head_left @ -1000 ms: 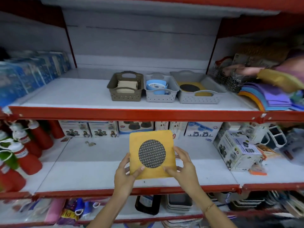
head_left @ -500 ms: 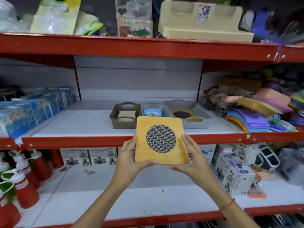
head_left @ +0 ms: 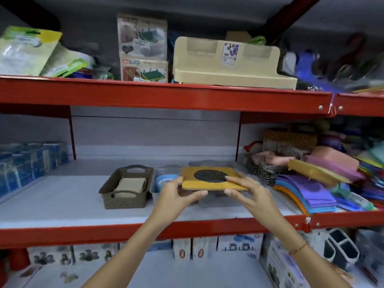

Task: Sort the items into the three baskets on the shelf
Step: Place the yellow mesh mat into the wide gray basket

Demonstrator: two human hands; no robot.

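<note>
I hold a yellow square mat with a black mesh circle nearly flat, over the right-hand basket, which it hides almost fully. My left hand grips its near left edge and my right hand its near right edge. The brown basket on the middle shelf holds beige pads. The middle grey basket, partly hidden by my left hand, holds a blue round item.
The red shelf beam runs in front of the baskets, another red beam above. Blue boxes stand left, stacked coloured mats and a wire basket right. A beige tray sits on the top shelf.
Both hands lifted the yellow mat from the lower shelf level up to the basket shelf and tipped it from upright to nearly flat over the right basket. The view rose too.
</note>
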